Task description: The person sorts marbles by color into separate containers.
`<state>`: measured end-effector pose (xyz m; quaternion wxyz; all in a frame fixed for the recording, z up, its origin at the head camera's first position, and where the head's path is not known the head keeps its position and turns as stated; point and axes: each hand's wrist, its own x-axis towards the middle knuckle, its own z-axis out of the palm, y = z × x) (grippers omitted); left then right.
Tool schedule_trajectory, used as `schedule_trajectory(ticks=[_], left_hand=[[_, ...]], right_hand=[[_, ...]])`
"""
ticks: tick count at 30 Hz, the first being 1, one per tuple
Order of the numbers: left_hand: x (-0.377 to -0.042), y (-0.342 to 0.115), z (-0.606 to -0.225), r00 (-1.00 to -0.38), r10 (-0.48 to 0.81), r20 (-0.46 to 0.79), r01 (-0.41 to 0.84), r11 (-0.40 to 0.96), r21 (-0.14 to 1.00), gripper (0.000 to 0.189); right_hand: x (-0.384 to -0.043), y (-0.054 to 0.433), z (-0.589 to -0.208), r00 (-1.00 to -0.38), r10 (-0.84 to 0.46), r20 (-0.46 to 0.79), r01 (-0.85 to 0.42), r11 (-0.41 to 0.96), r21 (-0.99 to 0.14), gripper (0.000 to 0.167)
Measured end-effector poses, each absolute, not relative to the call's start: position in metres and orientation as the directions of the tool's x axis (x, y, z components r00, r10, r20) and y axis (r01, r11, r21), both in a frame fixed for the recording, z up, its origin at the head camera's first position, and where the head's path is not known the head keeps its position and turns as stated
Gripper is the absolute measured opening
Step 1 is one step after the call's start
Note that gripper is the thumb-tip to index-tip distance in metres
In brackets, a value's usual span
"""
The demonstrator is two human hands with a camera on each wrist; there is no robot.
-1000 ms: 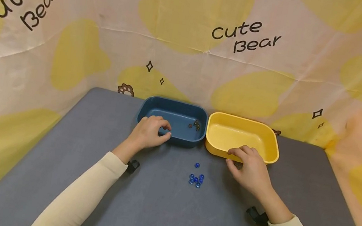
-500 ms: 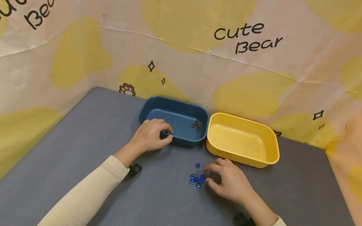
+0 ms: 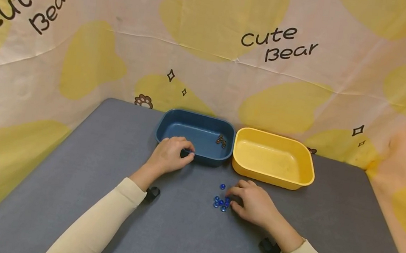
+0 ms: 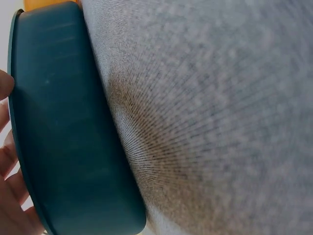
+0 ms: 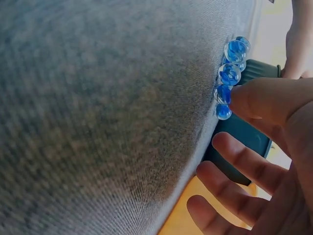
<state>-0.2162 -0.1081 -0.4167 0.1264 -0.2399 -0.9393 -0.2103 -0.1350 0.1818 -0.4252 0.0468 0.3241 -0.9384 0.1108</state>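
On the grey table (image 3: pixel 173 233), the right hand (image 3: pixel 256 204) is holding thumb and forefinger at the blue marbles (image 3: pixel 221 203); I can't tell whether it's pinching one. The left hand (image 3: pixel 170 155) is curving over the near rim of the blue tub (image 3: pixel 207 160), its grip unclear.

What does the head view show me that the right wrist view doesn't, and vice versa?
Only the head view: the brown marbles inside the blue bin, and both sleeves.
Only the right wrist view: the palm side of the fingers of the right hand, and the swirls inside the blue marbles.
Both: the blue marbles, blue bin, yellow bin, right hand and at least part of the left hand.
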Motion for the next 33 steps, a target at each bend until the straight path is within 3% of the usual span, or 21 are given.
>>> schedule_trajectory(ticks=[16,33], left_hand=[[-0.214,-0.107,-0.407,-0.877,0.404,0.261,0.474,0.818,0.325,0.015],[-0.213,-0.105,-0.401,-0.870,0.417,0.263,0.485,0.823,0.298,0.013]], right_hand=[[-0.138,0.176,-0.426,-0.770,-0.614,0.171,-0.637,0.753,-0.165,0.016],[-0.139,0.179,-0.427,-0.764,-0.609,0.214,-0.641,0.753,-0.149,0.016]])
